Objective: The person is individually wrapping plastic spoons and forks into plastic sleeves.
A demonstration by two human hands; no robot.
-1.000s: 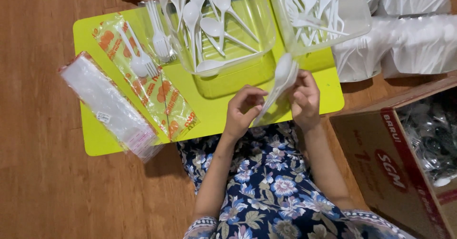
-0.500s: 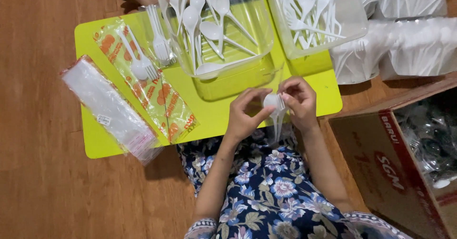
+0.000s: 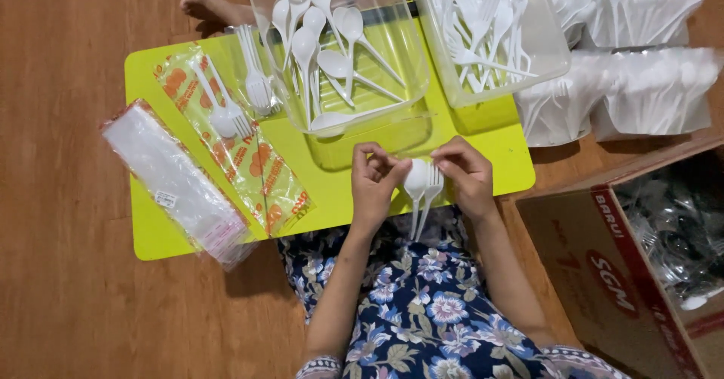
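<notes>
Head view: at the surface's (image 3: 151,228) near edge, left hand (image 3: 373,187) and right hand (image 3: 467,177) pinch a white spoon (image 3: 415,183) and fork (image 3: 433,181) together, fingers closed; one printed sleeve (image 3: 241,160) carries a pair, trays remain full

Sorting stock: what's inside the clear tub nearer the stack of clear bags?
White plastic spoons lie loose in the clear tub, over the yellow-green tray. No forks show there.
</notes>
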